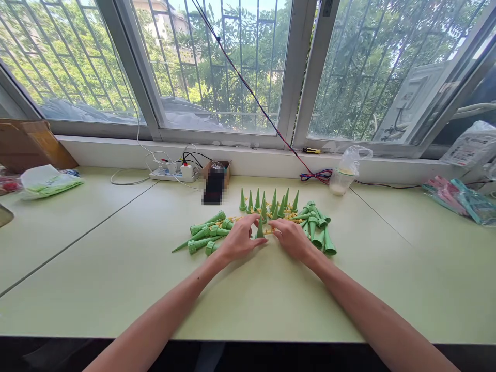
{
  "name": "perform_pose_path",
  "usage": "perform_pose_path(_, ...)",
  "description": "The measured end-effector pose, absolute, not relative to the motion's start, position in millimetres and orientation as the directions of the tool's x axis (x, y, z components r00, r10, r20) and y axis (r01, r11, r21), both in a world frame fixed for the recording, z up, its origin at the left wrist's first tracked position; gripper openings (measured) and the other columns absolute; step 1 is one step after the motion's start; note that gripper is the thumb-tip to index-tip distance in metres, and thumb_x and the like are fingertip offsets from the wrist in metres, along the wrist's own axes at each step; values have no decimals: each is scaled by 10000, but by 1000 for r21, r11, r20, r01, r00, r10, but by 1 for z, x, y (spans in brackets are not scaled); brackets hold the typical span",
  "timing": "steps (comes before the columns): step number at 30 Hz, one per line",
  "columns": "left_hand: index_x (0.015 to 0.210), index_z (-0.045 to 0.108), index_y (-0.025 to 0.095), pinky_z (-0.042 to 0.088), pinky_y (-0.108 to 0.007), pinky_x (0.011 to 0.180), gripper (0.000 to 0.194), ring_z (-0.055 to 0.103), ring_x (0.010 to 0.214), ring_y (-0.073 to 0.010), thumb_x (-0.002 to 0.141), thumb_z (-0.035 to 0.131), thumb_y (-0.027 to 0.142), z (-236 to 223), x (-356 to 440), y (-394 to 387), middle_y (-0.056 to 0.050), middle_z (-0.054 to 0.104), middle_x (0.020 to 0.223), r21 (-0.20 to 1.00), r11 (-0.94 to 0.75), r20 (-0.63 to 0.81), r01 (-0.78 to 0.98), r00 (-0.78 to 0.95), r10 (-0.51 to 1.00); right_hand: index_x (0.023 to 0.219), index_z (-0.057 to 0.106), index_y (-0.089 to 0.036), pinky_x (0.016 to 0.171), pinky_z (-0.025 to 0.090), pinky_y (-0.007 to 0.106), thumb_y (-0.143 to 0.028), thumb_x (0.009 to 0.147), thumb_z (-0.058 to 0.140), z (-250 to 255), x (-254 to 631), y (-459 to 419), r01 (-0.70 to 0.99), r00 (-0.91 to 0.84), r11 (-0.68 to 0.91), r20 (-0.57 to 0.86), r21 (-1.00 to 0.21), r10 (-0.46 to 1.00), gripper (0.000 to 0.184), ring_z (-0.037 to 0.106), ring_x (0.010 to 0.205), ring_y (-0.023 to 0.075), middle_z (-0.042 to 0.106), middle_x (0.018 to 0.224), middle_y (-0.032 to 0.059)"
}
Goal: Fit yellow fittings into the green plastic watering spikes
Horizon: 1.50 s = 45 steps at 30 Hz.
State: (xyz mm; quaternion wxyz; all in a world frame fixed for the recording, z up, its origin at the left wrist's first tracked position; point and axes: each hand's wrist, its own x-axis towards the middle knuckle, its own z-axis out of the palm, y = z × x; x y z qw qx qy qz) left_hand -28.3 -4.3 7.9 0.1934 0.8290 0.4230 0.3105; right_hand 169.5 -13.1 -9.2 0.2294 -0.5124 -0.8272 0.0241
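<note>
My left hand (241, 238) is closed around a green watering spike (260, 229), which stands with its tip up. Close beside it, my right hand (291, 238) pinches a small yellow valve piece (268, 232) at the spike's side. Behind both hands, several green spikes (258, 199) stand upright with yellow pieces among them. A loose pile of green spikes with ribbed caps (201, 232) lies left of my left hand. More spikes (320, 227) lie heaped to the right of my right hand, some with their wide ends toward me.
Against the window wall are a power strip (174, 173) with cables and a small cardboard box (227, 168). A plastic cup in a bag (343, 175) and a coiled red-and-black cable (316, 175) stand to their right. Plastic packets (461, 199) lie far right, a plastic bag (50, 182) far left.
</note>
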Motion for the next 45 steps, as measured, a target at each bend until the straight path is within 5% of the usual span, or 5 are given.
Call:
perform_pose_path(12, 1085, 556, 206, 441, -300, 673, 398, 504, 653, -131, 731, 714, 294, 8, -27, -6, -18, 588, 971, 568, -575, 389, 589, 425, 818, 1150, 583, -192, 740, 447, 258, -78, 903, 514, -11, 167, -15, 829, -339, 462, 375, -314, 863, 280, 629, 907, 194, 634, 1024, 72)
perform_pose_path(24, 899, 565, 199, 414, -301, 680, 255, 510, 709, -162, 722, 718, 301, 5, -26, -6, -12, 554, 869, 560, -579, 411, 593, 407, 816, 1020, 556, -182, 759, 487, 317, -125, 922, 443, -10, 167, -15, 622, -216, 590, 611, -515, 762, 160, 577, 857, 204, 573, 943, 85)
perform_pose_path(45, 657, 484, 194, 359, -286, 605, 242, 491, 629, -157, 780, 646, 323, 6, -23, -9, 10, 541, 676, 511, -583, 386, 632, 437, 813, 1023, 623, -173, 787, 512, 323, -139, 885, 506, -13, 164, -16, 522, -150, 561, 578, -642, 802, 183, 615, 883, 196, 647, 969, 78)
